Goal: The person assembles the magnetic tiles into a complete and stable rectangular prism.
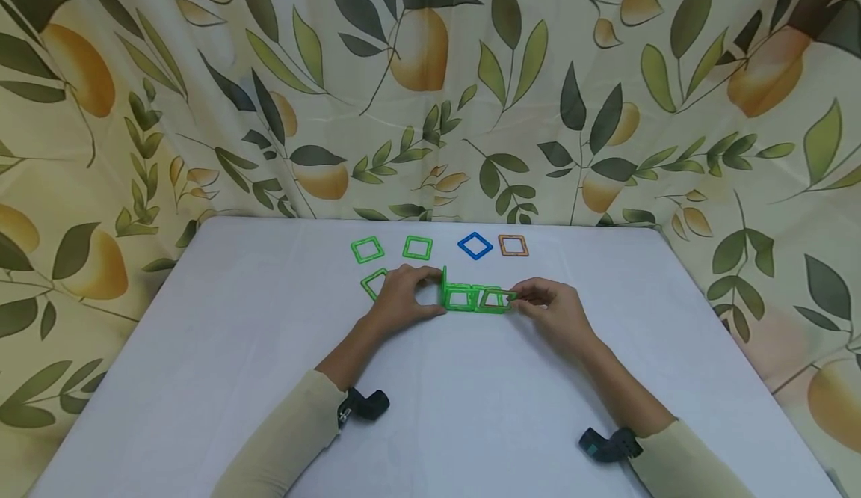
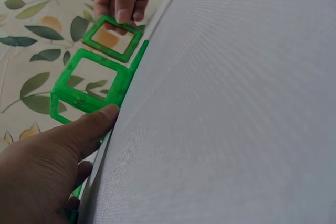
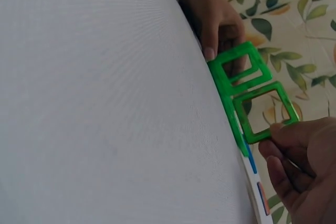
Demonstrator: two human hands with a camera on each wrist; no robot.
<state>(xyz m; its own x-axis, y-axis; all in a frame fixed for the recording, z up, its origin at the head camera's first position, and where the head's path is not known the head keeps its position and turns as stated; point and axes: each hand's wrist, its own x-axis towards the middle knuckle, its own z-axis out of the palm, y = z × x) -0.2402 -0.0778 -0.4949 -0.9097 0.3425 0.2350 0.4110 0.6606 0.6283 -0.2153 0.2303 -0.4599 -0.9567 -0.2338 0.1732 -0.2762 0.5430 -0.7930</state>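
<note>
In the head view, a small structure of green magnetic tiles [image 2: 79, 97] stands mid-table, with an upright square tile [image 1: 444, 289] at its left end. My left hand [image 1: 402, 296] grips that end, thumb at the near lower corner and fingers round the far side. Between thumb and fingers, my right hand [image 1: 554, 311] pinches one edge of a green square tile [image 3: 241, 120]. That tile is held tilted at the structure's right end, close beside the neighbouring upright square in both wrist views. Part of the structure's left end is hidden by my left fingers in the left wrist view.
Along the back lie two loose green tiles [image 1: 418, 238], a blue tile [image 1: 467, 252] and an orange tile [image 1: 513, 255]. Another green tile [image 1: 368, 289] is partly covered by my left hand. A white cloth [image 1: 430, 423] covers the table; a leaf-patterned curtain [image 1: 430, 131] hangs behind.
</note>
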